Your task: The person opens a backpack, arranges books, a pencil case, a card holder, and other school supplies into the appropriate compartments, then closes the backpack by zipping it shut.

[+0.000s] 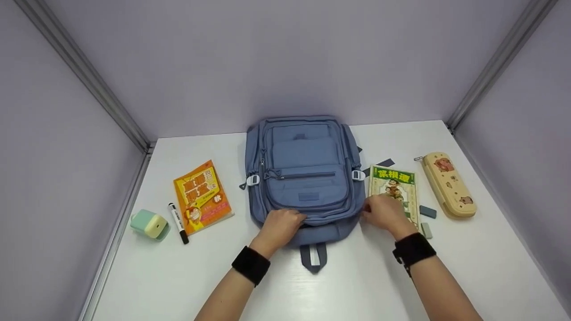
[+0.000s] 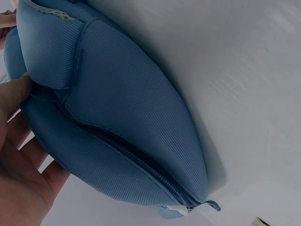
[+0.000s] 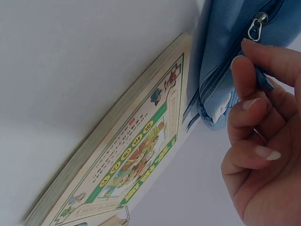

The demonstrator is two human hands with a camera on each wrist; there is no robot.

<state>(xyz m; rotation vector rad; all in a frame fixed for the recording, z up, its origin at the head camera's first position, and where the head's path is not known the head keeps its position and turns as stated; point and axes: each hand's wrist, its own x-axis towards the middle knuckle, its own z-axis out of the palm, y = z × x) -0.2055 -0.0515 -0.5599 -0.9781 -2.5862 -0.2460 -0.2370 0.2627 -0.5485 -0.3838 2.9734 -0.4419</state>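
A blue backpack [image 1: 304, 151] lies front side up, its dark carry loop [image 1: 315, 258] toward the person. My left hand [image 1: 280, 226] pinches the fabric at the bag's near edge; in the left wrist view the thumb is on one side and the fingers are behind, beside a zipper seam [image 2: 141, 162]. At the bag's near right corner, my right hand [image 1: 387, 215] pinches the blue tab of a zipper pull [image 3: 254, 31] between thumb and index finger. Under that wrist lies a green comic book [image 1: 392, 178], partly hidden by the hand.
Left of the bag are an orange book [image 1: 203, 196], a marker [image 1: 178, 223] and a green pencil sharpener [image 1: 150, 224]. To the right are a yellow pencil case [image 1: 448, 185], a dark eraser [image 1: 428, 211] and a pale eraser [image 1: 426, 230]. Walls [image 1: 294, 58] enclose the table.
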